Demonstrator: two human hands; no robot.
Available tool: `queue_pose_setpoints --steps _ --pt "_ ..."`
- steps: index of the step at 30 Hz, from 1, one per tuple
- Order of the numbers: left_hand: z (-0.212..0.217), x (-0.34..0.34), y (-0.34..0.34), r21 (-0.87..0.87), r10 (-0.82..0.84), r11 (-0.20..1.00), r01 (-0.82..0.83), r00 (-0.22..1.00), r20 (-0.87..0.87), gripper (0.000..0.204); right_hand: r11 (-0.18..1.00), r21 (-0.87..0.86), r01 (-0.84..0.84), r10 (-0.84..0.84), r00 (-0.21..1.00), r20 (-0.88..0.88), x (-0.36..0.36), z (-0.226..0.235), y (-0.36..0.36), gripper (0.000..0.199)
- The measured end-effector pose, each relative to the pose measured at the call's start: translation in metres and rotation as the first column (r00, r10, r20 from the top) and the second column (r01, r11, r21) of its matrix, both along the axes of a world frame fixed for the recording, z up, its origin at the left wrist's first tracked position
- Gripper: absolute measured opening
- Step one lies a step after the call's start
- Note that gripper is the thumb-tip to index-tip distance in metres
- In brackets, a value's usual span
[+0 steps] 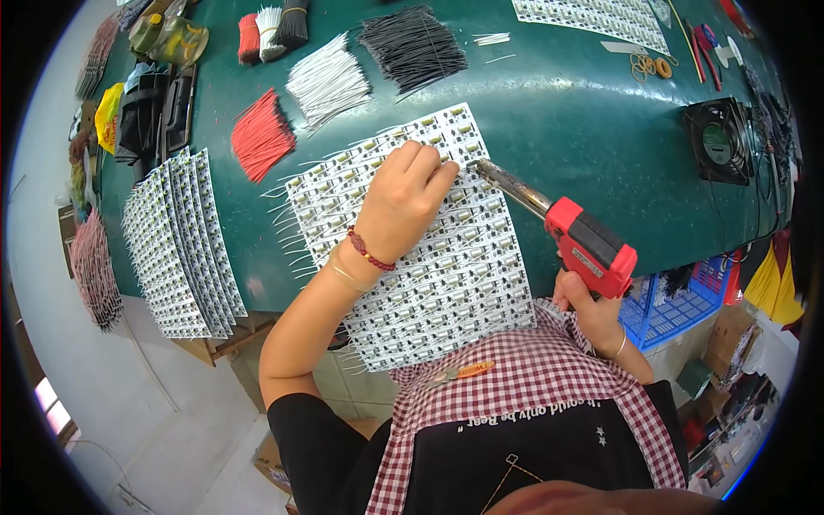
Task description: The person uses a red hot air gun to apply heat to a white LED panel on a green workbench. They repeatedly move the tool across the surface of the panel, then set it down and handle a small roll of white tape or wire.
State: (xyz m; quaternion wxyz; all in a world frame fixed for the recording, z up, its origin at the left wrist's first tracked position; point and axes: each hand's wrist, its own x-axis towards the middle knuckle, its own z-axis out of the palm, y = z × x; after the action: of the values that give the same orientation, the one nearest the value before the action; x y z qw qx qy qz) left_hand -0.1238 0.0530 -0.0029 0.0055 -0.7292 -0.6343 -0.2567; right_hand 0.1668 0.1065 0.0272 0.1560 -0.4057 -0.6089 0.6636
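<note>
My right hand (594, 316) grips the handle of a red and black soldering gun (590, 245). Its metal tip points to the upper left and meets the top right part of a white circuit board panel (446, 283). The panel carries rows of small components, and thin white wires stick out along its left edge. Over the panel's upper half lies my left hand (402, 202), fingers curled together close to the gun's tip. What those fingers pinch is too small or hidden to make out.
Beyond the panel lie piles of red wires (262, 136), white wires (328, 81) and black wires (414, 47). Stacked circuit panels (176, 249) stand at the left. A black fan (719, 142) sits at the right, above a blue plastic basket (674, 309). Another panel (592, 19) lies at the back.
</note>
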Motion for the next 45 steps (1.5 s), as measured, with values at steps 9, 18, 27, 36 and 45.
queue_pose_setpoints --steps 9,18,27,36,45 --pt "0.0 0.0 -0.001 0.007 0.003 1.0 -0.003 1.0 -0.006 0.02 0.988 0.155 -0.005 0.004 1.0 0.006 -0.002 -0.003 -0.001 0.023" --pt "0.005 0.0 0.001 0.021 0.028 0.999 -0.026 0.995 -0.094 0.021 0.998 -0.017 0.061 -0.062 0.995 -0.073 -0.008 0.012 0.006 0.047" --pt "0.011 -0.002 -0.003 0.08 0.077 0.994 -0.068 0.991 -0.113 0.02 0.997 0.0 0.078 -0.077 0.992 -0.098 -0.014 0.021 0.022 0.046" --pt "0.003 0.004 -0.002 0.034 0.119 0.993 -0.116 0.988 -0.095 0.021 0.979 -0.172 0.111 -0.122 0.991 -0.053 -0.025 0.021 0.032 0.007" --pt "0.0 0.005 0.0 0.02 0.104 0.994 -0.103 0.992 -0.077 0.02 0.984 -0.146 0.101 -0.107 0.994 -0.035 -0.028 0.017 0.031 0.013"
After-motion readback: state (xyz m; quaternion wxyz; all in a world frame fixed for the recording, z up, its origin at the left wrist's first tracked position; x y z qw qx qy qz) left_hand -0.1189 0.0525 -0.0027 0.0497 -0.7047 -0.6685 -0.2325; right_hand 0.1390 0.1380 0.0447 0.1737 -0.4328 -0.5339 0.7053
